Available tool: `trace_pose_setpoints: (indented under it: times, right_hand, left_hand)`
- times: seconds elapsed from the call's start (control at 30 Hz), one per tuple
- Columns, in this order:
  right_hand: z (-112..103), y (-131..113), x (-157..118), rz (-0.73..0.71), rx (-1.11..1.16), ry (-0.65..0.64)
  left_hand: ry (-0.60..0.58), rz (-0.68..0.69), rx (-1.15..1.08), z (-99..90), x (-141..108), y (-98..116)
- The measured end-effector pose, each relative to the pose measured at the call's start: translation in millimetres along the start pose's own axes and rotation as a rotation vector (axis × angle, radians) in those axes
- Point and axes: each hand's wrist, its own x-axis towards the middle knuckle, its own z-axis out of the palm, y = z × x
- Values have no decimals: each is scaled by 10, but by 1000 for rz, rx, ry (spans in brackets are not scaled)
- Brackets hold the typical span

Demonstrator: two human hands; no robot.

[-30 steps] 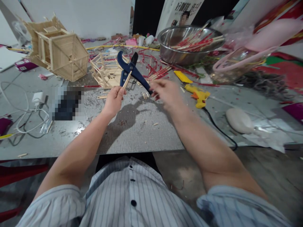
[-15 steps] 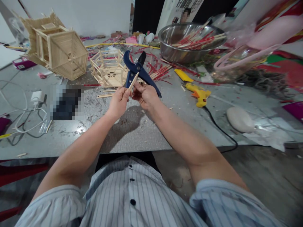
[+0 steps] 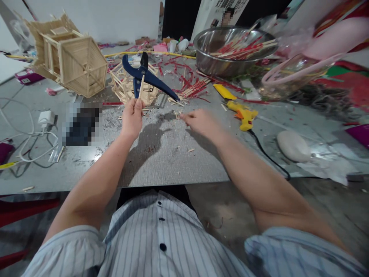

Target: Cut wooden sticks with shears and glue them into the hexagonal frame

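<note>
My left hand (image 3: 133,117) is closed, holding a thin wooden stick (image 3: 141,87) upright along with one handle of a blue pipe cutter (image 3: 142,73). The cutter's jaws gape upward and its other handle stretches off to the right. My right hand (image 3: 200,122) hovers low over the table, its fingers drawn together and partly blurred. Beside its fingertips lie short cut stick pieces (image 3: 177,115); whether it pinches one is too small to tell. Behind the cutter stands an open wooden stick frame (image 3: 119,86), partly hidden.
A larger wooden stick model (image 3: 82,67) rests on its side at the back left. A steel basin (image 3: 207,63) holds red-tipped sticks. To the right lie a yellow glue gun (image 3: 243,114) and a whitish rounded object (image 3: 292,145). A white charger (image 3: 46,118) with cables sits left.
My right hand has let go of the cutter and moved right and down toward the table. My left hand has shifted left with the cutter and stick.
</note>
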Motion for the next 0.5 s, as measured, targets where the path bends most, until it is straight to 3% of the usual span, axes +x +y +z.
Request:
trace_pose_setpoints:
  times: [0.07,0.27,0.5]
  right_hand:
    - [-53,59,92,61,45,75]
    - [106,-44,254,215,650,104]
    - [121,-66,237,216,767,141]
  left_hand:
    - [-7,-26,-19,13,-19,28]
    - [-63,-51,-58,58,-87,108]
    - [-54,-81,-86,71,-77,122]
